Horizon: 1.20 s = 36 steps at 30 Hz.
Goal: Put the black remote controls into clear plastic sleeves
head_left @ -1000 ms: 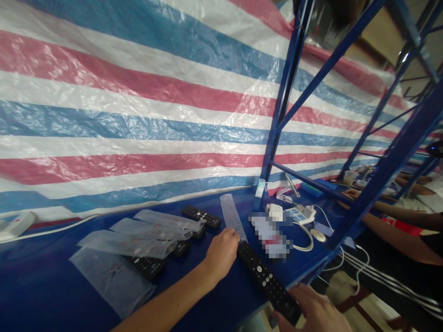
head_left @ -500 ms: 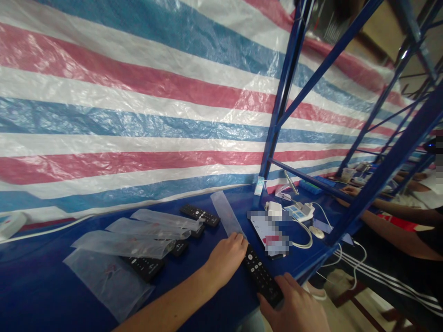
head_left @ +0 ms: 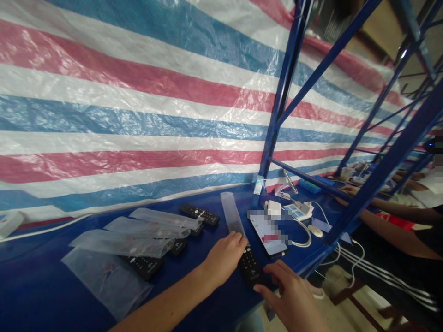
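My left hand [head_left: 226, 258] is closed on the mouth of a clear plastic sleeve [head_left: 230, 207], its fingers curled where the sleeve meets a black remote control [head_left: 249, 266]. The far part of that remote lies inside the sleeve, and its near end sticks out toward me. My right hand [head_left: 289, 288] is open by the near end, thumb and fingers apart; whether a fingertip touches the remote I cannot tell. To the left, several remotes lie partly in plastic sleeves [head_left: 107, 276]. A bare remote [head_left: 199, 214] rests behind them.
Right of my hands lie a phone [head_left: 268, 233], a white charger [head_left: 272, 207], a power strip [head_left: 299, 210] and looped cable. A blue metal frame [head_left: 277, 115] rises from the blue table [head_left: 194, 295]. Another person's arms [head_left: 391, 216] reach in from the right.
The remote has slid farther into the sleeve, away from me. My right hand has loosened from its near end and opened. The sleeve has swung slightly right and more upright.
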{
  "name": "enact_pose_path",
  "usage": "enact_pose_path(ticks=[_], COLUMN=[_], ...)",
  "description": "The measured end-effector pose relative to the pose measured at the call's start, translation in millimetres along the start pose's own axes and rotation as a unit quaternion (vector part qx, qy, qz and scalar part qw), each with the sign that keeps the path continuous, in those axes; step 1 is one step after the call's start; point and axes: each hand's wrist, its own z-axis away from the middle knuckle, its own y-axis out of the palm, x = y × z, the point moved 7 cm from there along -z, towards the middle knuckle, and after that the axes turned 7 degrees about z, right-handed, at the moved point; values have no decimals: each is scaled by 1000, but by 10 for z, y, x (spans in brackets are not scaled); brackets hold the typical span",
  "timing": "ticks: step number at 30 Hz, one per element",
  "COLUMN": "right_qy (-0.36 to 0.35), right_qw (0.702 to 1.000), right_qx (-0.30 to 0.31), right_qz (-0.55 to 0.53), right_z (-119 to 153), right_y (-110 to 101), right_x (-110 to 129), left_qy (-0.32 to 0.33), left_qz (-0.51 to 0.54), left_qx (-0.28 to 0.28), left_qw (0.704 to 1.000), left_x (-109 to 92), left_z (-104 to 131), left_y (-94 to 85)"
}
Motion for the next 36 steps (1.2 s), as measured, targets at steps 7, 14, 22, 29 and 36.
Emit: enact_pose_path(ticks=[7, 14, 22, 29, 36], right_qy=[-40, -9, 52, 51, 44], right_qw=[994, 989, 988, 995, 979], right_qx=[-70, -44, 57, 59, 42], right_qz=[78, 143, 136, 66, 193], right_z=[-109, -411, -582, -479, -845], right_y=[-20, 60, 69, -212, 41], right_x=[179, 342, 302, 275, 637], left_qy=[21, 4, -14, -8, 92], left_qz=[41, 23, 66, 39, 8], left_qx=[-8, -2, 3, -37, -203], left_qw=[999, 1000, 998, 999, 975], left_x=[-35, -85, -210, -47, 7], left_z=[53, 151, 217, 660, 797], left_y=[15, -2, -28, 238, 433])
